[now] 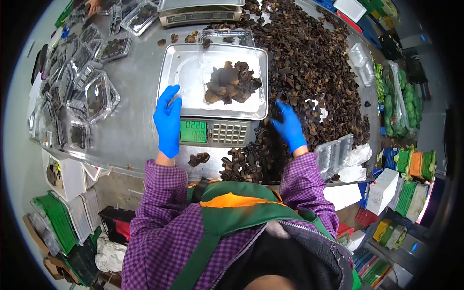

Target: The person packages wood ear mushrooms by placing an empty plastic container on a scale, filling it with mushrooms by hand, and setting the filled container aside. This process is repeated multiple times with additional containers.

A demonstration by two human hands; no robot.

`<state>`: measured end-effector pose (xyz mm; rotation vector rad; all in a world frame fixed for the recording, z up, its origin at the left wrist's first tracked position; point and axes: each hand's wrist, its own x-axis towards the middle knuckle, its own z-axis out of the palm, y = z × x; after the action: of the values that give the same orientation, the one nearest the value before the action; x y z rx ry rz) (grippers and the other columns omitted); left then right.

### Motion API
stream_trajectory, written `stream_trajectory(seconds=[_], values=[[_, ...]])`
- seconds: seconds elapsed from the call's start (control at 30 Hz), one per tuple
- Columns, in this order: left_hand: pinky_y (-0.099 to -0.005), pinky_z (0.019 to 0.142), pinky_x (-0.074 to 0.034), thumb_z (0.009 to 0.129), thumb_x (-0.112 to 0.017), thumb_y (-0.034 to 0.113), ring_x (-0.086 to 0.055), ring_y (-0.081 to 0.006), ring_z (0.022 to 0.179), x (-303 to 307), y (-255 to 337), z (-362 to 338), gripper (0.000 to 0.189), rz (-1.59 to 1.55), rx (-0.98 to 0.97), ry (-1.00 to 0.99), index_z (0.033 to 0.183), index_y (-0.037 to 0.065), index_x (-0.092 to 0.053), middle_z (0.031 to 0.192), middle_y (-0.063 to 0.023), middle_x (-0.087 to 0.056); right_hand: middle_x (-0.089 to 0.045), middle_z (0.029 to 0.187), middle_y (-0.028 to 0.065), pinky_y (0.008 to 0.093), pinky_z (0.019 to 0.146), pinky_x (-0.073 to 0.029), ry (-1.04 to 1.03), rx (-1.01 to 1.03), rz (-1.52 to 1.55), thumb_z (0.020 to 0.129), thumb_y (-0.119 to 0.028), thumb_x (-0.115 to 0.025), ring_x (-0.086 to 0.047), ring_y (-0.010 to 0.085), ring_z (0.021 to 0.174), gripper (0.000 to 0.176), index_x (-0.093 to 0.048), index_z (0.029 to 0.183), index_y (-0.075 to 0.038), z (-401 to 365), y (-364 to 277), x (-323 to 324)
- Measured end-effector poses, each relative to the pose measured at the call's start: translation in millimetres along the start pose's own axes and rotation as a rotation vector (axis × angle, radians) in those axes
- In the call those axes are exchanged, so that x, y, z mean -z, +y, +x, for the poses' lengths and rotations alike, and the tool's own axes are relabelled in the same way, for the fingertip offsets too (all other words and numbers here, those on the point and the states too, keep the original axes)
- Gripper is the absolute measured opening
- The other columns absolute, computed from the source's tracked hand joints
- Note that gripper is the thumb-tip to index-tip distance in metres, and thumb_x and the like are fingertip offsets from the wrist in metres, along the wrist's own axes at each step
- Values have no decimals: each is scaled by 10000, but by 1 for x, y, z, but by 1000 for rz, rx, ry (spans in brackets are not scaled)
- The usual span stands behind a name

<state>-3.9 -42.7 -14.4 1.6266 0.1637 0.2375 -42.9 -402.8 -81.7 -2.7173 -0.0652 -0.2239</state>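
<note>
Shiny metal scale tray (183,72); glossy clear plastic clamshells (99,94); wrinkled matt dark mushrooms (314,63); smooth blue gloves (167,121).

The only writing that can be read is on the green lit display (194,131) of the near scale (215,133) on the desk (137,104). It shows two rows of dark digits. The upper row reads about 0220; the lower row is too blurred to tell. The keypad (229,133) just beside the display bears marks too small to read. The far scale (200,14) has a front panel, but nothing on it is legible.
</note>
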Motion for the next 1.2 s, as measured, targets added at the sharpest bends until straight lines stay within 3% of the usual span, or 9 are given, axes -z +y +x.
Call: stream_trajectory(seconds=[0.07, 0.23, 0.37, 0.6, 0.9, 1.0, 1.13, 1.17, 1.2], values=[[-298, 1035, -354, 912, -540, 34, -506, -164, 1182, -4, 9, 0, 334, -28, 10, -12, 1244, 12, -572, 1254, -82, -579, -578, 1202, 144, 399, 868, -494, -173, -139, -48, 748, -87, -714, -612, 325, 990, 501, -572, 1229, -103, -24, -19, 2], [-306, 1010, -399, 902, -568, 45, -530, -165, 1162, -10, 15, 7, 345, -98, 24, -34, 1245, 21, -550, 1245, -84, -595, -670, 960, 145, 319, 797, -513, -16, -266, 453, 794, 2, -667, -664, 248, 893, 252, -626, 1042, -5, -43, -3, -12], [-312, 1010, -397, 900, -566, 45, -536, -165, 1156, -11, 17, 11, 330, -129, -14, -31, 1229, 21, -565, 1240, -82, -599, -682, 1057, 73, 272, 817, -501, 12, -381, 679, 839, -14, -652, -631, 122, 912, 225, -646, 1063, 5, -36, -9, 9], [-303, 1012, -391, 893, -580, 69, -533, -168, 1159, -16, 24, 24, 377, -114, 30, -71, 1266, 23, -546, 1261, -91, -581, -689, 1052, 86, 268, 833, -485, 52, -343, 706, 872, -25, -613, -625, 122, 917, 233, -642, 1102, 7, -26, -22, 28], [-314, 905, -443, 948, -527, 291, -564, -178, 1055, -60, -48, 119, 499, -547, 422, -255, 1378, 67, -412, 1212, -90, -579, -667, 1082, 140, 304, 871, -483, 81, -292, 573, 883, -29, -577, -640, 212, 983, 247, -646, 1120, -24, -30, -15, 23], [-318, 893, -441, 970, -482, 309, -560, -188, 1046, -70, -37, 126, 466, -617, 345, -297, 1378, 92, -426, 1232, -98, -566, -625, 1162, 157, 310, 904, -476, 159, -257, 474, 879, -25, -575, -619, 231, 1044, 291, -627, 1166, -38, -28, -20, 32], [-309, 915, -419, 994, -426, 370, -543, -209, 1057, -76, 3, 124, 464, -608, 323, -222, 1367, 97, -454, 1261, -111, -542, -665, 1073, 122, 298, 853, -492, 207, -267, 500, 904, -62, -575, -631, 200, 989, 276, -622, 1174, -25, -19, -23, 36], [-301, 927, -404, 992, -424, 400, -540, -184, 1045, -71, 5, 120, 487, -440, 106, -330, 1367, 90, -455, 1260, -91, -540, -683, 1018, 103, 285, 808, -506, 174, -299, 596, 920, -87, -570, -643, 174, 929, 270, -621, 1177, -23, -15, -28, 40], [-301, 927, -404, 992, -424, 400, -540, -184, 1045, -68, 7, 117, 487, -438, 107, -335, 1367, 90, -455, 1260, -91, -540, -683, 1018, 103, 285, 808, -506, 177, -303, 597, 920, -87, -570, -643, 174, 929, 270, -621, 1177, -23, -10, -34, 44]])
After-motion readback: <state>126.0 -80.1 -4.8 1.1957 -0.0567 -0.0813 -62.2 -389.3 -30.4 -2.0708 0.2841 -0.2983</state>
